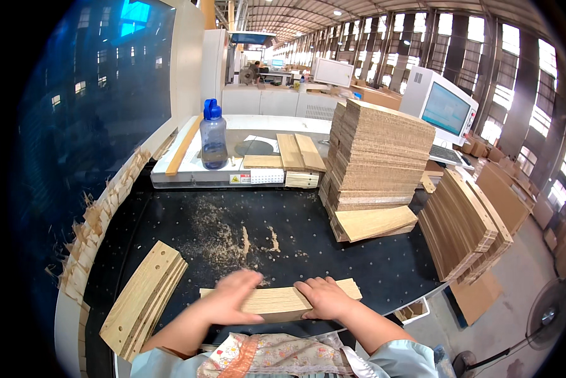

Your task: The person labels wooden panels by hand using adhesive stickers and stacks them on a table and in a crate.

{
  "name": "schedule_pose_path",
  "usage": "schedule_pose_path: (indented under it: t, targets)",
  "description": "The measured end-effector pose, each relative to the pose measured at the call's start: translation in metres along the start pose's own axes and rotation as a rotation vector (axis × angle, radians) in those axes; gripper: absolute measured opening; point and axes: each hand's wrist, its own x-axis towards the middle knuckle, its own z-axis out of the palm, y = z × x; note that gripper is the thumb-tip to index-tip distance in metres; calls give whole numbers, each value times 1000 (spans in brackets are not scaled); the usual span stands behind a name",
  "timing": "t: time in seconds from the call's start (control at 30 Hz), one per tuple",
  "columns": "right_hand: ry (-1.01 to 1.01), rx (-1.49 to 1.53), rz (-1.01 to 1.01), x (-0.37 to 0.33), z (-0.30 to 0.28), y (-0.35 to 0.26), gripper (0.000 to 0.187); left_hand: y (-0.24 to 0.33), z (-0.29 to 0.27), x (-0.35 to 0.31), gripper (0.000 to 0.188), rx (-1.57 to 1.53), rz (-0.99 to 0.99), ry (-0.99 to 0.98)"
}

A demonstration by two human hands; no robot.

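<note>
Close in front of me, a short stack of narrow wooden boards (275, 301) lies crosswise on the black table. My right hand (325, 298) grips the stack near its right end, fingers over the top and thumb on the near side. Over the left part, my left hand (231, 298) is slightly blurred, its fingers stretched past the far edge and its thumb spread toward me. Left of it rests a slanted pile of boards (143, 296) with round holes in the top one. Sawdust (223, 233) is scattered beyond my hands.
A tall stack of boards (377, 157) stands at the back right, with a loose board (376, 223) before it. More boards (459, 227) lean at the right edge. A blue-capped bottle (214, 142) stands on the white ledge. A fan (547, 314) is at far right.
</note>
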Motion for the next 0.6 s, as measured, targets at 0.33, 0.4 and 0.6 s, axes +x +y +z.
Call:
schedule_pose_path:
  t: [0.33,0.4,0.6]
  targets:
    - [279,-378,-51,-13,-69,-19,66,45,20,56,72,277,-55,94]
    - [580,-505,-126,-18,-102,-30,57,47,5,73,75,175,-43,289]
    - [1435,57,-293,-41,-114,-30,38,23,-11,85,81,-713,-2,584]
